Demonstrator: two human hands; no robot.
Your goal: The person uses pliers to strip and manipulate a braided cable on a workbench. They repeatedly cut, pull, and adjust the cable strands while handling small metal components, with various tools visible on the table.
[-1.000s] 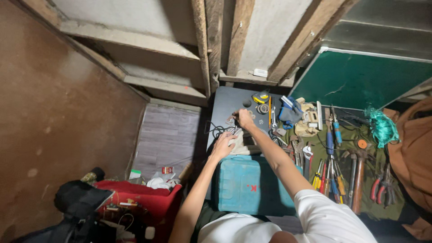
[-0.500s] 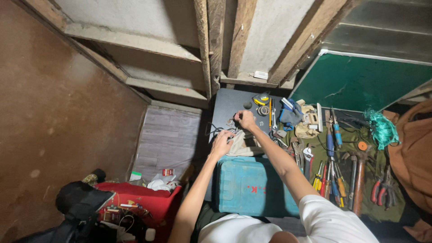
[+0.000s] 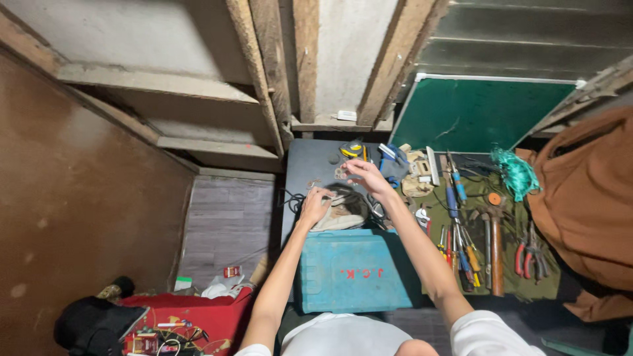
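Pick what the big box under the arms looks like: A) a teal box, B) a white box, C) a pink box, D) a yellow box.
A: the box lying below both hands is teal, sitting between the red bag and the hammer.

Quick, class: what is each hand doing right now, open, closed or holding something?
Left hand: resting on a pale bundle with black cables; grip cannot be told.
Right hand: fingers spread open, holding nothing visible.
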